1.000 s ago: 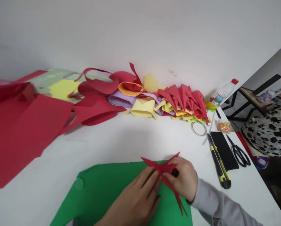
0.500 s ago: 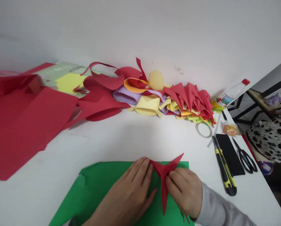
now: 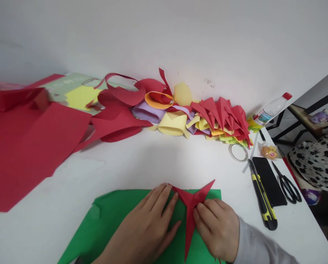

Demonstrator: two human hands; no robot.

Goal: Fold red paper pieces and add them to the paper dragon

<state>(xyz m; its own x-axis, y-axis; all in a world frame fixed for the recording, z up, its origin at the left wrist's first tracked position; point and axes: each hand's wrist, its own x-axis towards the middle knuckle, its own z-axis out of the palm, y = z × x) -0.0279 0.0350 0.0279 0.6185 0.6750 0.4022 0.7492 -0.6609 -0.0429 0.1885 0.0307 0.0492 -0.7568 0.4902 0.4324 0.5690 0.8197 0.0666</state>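
1 red-capped bottle, 1 wrapped snack

Paper piece on sheet; cutter, scissors right.

The left hand lies back upward, its fingers stretched toward the upper right and close together, its thumb spread apart. Near it, the right hand bends its fingers into a pinch pointing left. A grey sleeve covers the right forearm, slanting in from the lower right.
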